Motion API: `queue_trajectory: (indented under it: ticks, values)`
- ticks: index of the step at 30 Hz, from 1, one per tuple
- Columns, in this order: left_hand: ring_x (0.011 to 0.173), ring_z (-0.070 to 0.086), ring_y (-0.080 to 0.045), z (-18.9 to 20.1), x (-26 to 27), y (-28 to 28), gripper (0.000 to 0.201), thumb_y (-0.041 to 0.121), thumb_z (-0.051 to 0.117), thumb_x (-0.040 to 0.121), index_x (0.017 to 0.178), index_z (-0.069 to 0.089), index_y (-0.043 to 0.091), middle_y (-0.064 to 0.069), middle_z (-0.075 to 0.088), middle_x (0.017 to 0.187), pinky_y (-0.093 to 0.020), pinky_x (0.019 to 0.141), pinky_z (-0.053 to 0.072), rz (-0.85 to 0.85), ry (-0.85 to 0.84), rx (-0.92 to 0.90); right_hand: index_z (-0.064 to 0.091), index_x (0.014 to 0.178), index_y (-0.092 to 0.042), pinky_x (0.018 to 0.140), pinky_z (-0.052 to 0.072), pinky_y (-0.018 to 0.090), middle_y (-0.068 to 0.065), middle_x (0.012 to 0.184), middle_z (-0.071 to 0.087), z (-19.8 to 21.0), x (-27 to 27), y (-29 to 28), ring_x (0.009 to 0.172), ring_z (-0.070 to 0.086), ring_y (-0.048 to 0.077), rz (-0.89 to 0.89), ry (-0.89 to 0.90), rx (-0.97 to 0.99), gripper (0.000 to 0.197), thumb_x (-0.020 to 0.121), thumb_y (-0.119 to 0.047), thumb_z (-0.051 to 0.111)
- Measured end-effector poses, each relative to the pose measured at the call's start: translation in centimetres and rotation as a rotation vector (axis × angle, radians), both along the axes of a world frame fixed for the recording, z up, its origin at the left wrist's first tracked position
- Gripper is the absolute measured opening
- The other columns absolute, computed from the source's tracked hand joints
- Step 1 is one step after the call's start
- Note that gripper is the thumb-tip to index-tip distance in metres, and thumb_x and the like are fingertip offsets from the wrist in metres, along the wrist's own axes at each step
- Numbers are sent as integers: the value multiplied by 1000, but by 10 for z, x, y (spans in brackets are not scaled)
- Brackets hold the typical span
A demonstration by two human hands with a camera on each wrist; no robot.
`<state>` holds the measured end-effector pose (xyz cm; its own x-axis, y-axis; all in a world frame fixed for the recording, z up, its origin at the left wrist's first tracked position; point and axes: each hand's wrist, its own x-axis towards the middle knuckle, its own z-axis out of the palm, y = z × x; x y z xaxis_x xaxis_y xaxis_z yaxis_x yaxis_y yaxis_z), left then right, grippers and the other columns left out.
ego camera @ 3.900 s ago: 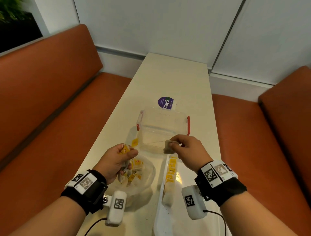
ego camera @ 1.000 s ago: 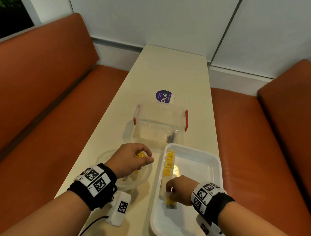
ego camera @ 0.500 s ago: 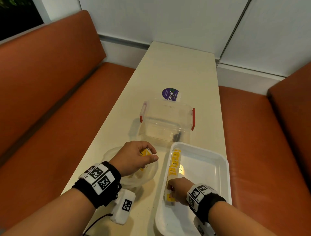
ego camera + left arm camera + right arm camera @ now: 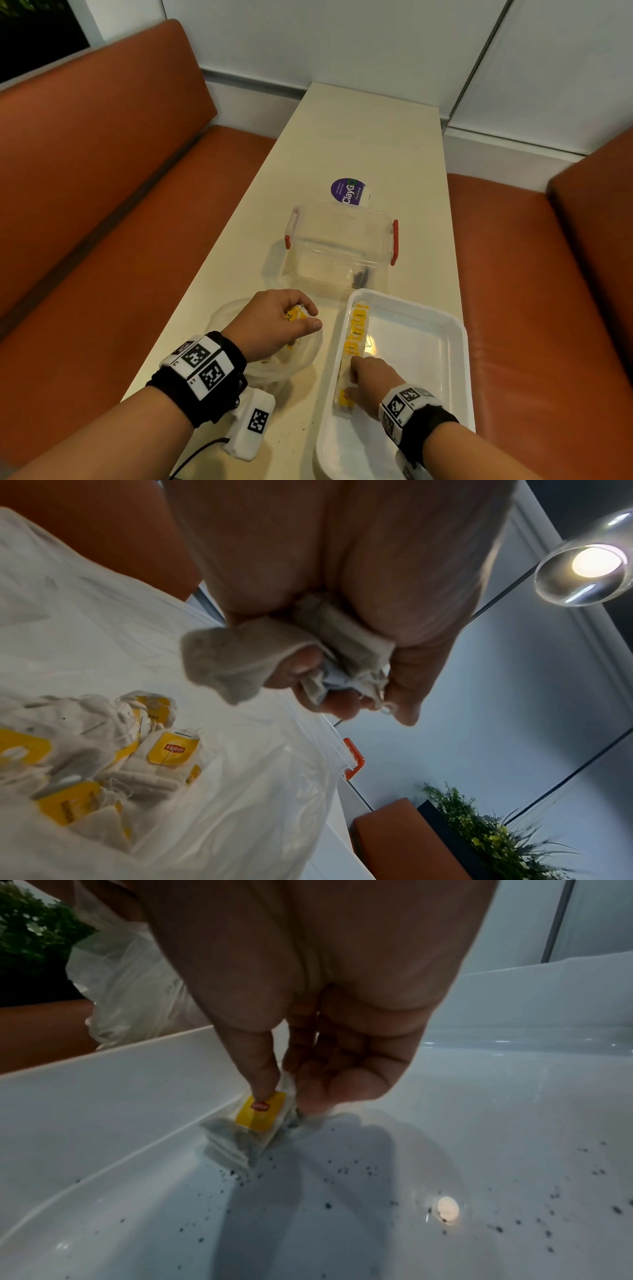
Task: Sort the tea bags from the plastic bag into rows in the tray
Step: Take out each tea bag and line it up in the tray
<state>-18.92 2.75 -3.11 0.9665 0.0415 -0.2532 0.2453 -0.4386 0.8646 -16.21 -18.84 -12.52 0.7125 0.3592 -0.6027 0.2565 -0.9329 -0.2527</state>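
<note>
Right hand (image 4: 368, 380) pressing thumb and fingertips onto the nearest tea bag (image 4: 255, 1123) of a row (image 4: 354, 337) along the white tray's (image 4: 442, 329) left wall; left hand (image 4: 274, 322) clenched around several tea bags (image 4: 329, 653) above the plastic bag (image 4: 240, 791); clear box (image 4: 342, 253) beyond.

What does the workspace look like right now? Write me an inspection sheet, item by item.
Surface: long cream table between two orange benches.
Job's things: white tray holds one row of tea bags along its left wall, dark specks on its floor; plastic bag with more tea bags left of the tray.
Clutter: clear box with red handles; purple round label behind it.
Grippers: left hand grips tea bags over the plastic bag; right hand pinches a tea bag at the row's near end.
Cables: black cable by the left wrist.
Surroundings: white wall panels, a plant, a ceiling lamp.
</note>
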Motion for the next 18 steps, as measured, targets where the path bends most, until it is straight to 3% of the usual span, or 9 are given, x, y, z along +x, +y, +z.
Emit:
queue_trajectory:
  ticks: [2, 5, 7, 10, 14, 18]
  values:
    - [53, 60, -8, -1, 0, 0, 12, 31, 76, 81, 87, 68, 24, 3, 63, 63, -13, 49, 43, 5, 3, 5, 51, 105, -21, 83, 48, 30, -1, 104, 59, 2, 0, -5, 95, 58, 18, -35, -16, -44, 33, 87, -48, 58]
    - [52, 60, -7, -3, -2, 0, 12, 30, 76, 80, 87, 68, 24, 3, 62, 62, -16, 50, 45, 15, 11, -10, 53, 83, -22, 71, 48, 26, -6, 83, 59, 8, 0, -13, 77, 57, 12, -68, 73, -131, 40, 79, -62, 58]
    - [52, 60, -7, -3, -2, 0, 12, 30, 76, 80, 86, 68, 24, 2, 63, 63, -18, 52, 47, 12, 17, -17, 52, 72, -22, 66, 47, 24, -6, 73, 57, 9, -1, -15, 68, 56, 11, -60, 168, -160, 41, 76, -62, 61]
    - [52, 59, -6, -3, -2, -1, 12, 29, 76, 80, 85, 68, 21, 5, 63, 61, -16, 50, 46, 12, 10, -40, 57, 71, -21, 74, 53, 26, -4, 72, 63, 6, -3, -14, 65, 59, 12, -82, 277, -144, 35, 81, -54, 61]
    - [53, 60, -13, -5, -1, 0, 18, 29, 76, 81, 85, 67, 15, 4, 61, 56, -21, 45, 44, 78, 36, -141, 63, 70, -20, 70, 50, 22, 0, 74, 68, 4, -3, -12, 63, 61, 13, -128, 333, -99, 30, 83, -46, 58]
    - [58, 53, -26, -9, -1, 2, 38, 44, 74, 72, 86, 63, 11, -10, 58, 64, -30, 50, 39, 281, 122, -483, 64, 84, -17, 77, 53, 26, -1, 83, 66, 8, 2, -14, 73, 62, 14, -108, 217, -134, 35, 82, -52, 58]
